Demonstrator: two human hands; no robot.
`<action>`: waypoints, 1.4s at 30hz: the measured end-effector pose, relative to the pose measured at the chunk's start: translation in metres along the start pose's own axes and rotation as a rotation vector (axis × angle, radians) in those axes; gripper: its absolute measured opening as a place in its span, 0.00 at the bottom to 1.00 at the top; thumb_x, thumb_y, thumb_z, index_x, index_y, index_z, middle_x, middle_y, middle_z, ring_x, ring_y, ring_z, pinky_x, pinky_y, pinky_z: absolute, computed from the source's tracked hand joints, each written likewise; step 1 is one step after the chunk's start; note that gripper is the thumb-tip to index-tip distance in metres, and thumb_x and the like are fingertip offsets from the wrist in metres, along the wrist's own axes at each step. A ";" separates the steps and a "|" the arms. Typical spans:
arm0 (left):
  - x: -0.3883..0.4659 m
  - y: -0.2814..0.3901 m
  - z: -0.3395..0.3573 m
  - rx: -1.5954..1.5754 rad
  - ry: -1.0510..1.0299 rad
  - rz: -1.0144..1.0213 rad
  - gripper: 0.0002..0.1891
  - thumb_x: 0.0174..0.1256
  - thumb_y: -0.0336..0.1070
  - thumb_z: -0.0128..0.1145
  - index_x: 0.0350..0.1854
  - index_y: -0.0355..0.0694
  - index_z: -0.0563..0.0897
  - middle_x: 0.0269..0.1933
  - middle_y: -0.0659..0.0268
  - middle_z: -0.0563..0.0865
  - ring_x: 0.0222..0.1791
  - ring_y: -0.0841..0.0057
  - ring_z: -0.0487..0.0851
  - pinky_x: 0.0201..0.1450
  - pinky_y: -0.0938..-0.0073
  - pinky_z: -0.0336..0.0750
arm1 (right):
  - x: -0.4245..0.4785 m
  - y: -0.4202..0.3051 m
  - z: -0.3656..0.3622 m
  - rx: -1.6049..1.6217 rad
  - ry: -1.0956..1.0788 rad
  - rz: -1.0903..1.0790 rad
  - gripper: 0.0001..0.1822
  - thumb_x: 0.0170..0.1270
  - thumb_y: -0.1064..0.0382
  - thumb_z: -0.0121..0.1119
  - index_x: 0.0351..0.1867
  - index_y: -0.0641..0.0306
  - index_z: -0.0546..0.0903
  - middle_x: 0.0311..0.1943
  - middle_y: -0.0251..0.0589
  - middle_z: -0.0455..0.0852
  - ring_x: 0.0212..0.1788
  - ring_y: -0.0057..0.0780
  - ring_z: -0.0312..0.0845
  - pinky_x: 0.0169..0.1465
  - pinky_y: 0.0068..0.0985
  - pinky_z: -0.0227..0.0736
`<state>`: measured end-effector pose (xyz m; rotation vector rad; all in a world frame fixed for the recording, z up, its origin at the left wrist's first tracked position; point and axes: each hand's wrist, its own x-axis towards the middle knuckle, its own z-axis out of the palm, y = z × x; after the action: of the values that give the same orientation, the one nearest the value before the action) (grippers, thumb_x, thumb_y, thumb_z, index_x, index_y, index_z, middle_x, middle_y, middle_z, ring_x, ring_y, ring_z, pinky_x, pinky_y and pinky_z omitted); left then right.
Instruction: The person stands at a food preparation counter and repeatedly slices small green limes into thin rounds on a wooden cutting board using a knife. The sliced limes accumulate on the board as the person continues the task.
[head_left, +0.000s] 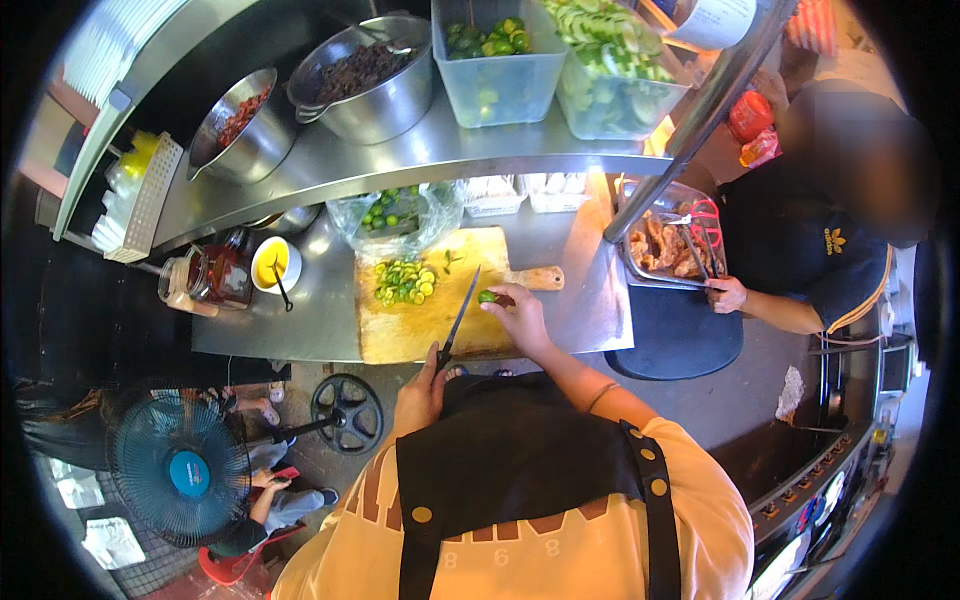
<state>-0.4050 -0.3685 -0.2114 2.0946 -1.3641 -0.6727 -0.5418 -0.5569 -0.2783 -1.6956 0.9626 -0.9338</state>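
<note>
In the head view, my left hand (418, 396) grips the black handle of a kitchen knife (462, 310), its blade pointing up and away over a wooden cutting board (480, 330). My right hand (521, 319) holds a small green citrus fruit (487, 297) between thumb and fingertips, above the board's right part and just right of the blade. Cut citrus pieces (405, 283) lie heaped on the board's left half, with a few green bits (451, 260) beside them. The board's handle (538, 279) points right.
Behind the board lies a plastic bag of green citrus (391, 210). A white bowl of yellow liquid (276, 265) and jars (217, 277) stand left. Overhead, a steel shelf (360, 169) holds bowls and tubs. Right, a co-worker's hand (726, 294) holds tongs at a meat tray (667, 281).
</note>
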 end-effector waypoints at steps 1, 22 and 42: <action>0.000 -0.003 0.001 0.019 0.004 -0.007 0.27 0.70 0.36 0.53 0.71 0.47 0.65 0.40 0.44 0.85 0.37 0.46 0.84 0.36 0.50 0.77 | -0.001 0.007 0.007 -0.022 -0.012 0.004 0.17 0.52 0.66 0.73 0.44 0.65 0.83 0.34 0.45 0.83 0.33 0.31 0.82 0.40 0.26 0.78; 0.000 -0.030 0.002 0.156 -0.128 0.032 0.28 0.71 0.38 0.52 0.72 0.45 0.62 0.34 0.43 0.84 0.33 0.45 0.83 0.34 0.47 0.75 | -0.005 0.021 0.023 -0.139 0.052 -0.072 0.17 0.53 0.66 0.73 0.44 0.66 0.84 0.34 0.44 0.83 0.34 0.31 0.83 0.40 0.26 0.80; 0.050 -0.030 0.035 0.065 -0.156 0.038 0.27 0.72 0.40 0.49 0.71 0.50 0.60 0.36 0.39 0.84 0.35 0.41 0.83 0.36 0.44 0.74 | -0.006 0.020 0.027 -0.175 0.065 -0.108 0.16 0.55 0.64 0.71 0.43 0.67 0.82 0.32 0.45 0.82 0.34 0.37 0.82 0.40 0.30 0.78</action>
<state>-0.3910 -0.4104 -0.2632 2.0983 -1.5253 -0.7995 -0.5237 -0.5470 -0.3052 -1.8898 1.0289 -1.0055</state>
